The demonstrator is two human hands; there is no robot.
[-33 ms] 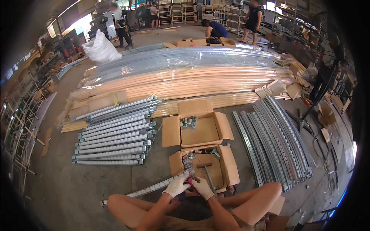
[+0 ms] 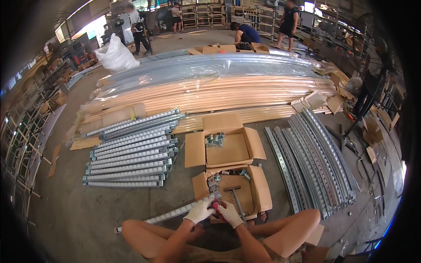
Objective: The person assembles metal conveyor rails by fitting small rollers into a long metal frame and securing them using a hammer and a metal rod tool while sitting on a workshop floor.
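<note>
My gloved left hand (image 2: 199, 212) is closed around the near end of a roller track (image 2: 170, 214), a metal rail lined with white rollers that slants down to the left across my leg. My gloved right hand (image 2: 230, 214) grips a red-handled tool (image 2: 215, 205) close against the left hand; its exact kind is hidden by the fingers. Just beyond both hands stands an open cardboard box (image 2: 264, 199). Metal brackets (image 2: 214, 186) lie along its left and far sides, and a hammer (image 2: 237, 200) leans inside it with its head up.
Behind is a second open box (image 2: 195, 151) with brackets. Finished-looking roller tracks (image 2: 131, 157) lie stacked at left, metal rails (image 2: 307, 162) at right. Long wrapped pipes (image 2: 210, 90) cross the floor beyond. Several people are farther back, and a fan stand (image 2: 351, 127) is at right.
</note>
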